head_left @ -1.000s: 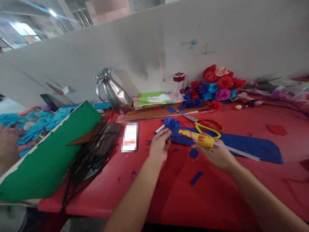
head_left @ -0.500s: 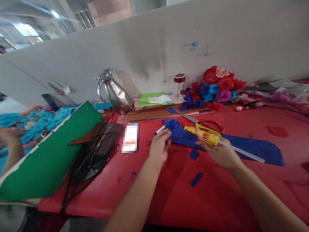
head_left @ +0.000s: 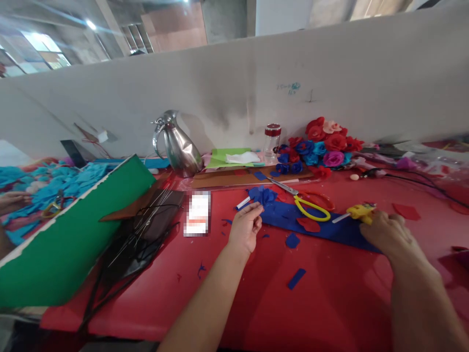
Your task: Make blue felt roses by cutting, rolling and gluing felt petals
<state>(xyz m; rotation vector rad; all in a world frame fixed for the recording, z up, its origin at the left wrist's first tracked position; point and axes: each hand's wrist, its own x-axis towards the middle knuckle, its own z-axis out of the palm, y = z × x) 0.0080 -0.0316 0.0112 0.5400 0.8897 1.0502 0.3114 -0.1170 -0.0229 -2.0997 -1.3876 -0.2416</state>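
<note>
My left hand [head_left: 246,227] is closed in a pinch at the lower side of a blue paper flower [head_left: 264,195]; the fingertips hide what they grip of it. To the right, my right hand [head_left: 390,237] is closed around the yellow glue gun [head_left: 361,211], its handle hidden by the fingers. A whitish glue stick [head_left: 340,218] juts out leftward from the gun. Between the hands lie scissors with yellow handles [head_left: 311,209], on a long strip of blue paper [head_left: 330,233]. A red petal-shaped piece [head_left: 308,225] rests by the handles.
Blue scraps [head_left: 296,278] lie on the red tabletop [head_left: 256,303]. Behind are a steel jug [head_left: 179,149], a glass bottle [head_left: 271,144] and a bunch of paper roses [head_left: 330,142]. A pixelated phone [head_left: 198,213] and a green board [head_left: 84,230] are left. Another person's hand [head_left: 14,201] is beyond the board.
My right hand has moved right with the glue gun, whose glue stick now points left instead of right. The scissors' yellow handles and red piece are uncovered. My left hand stays at the flower.
</note>
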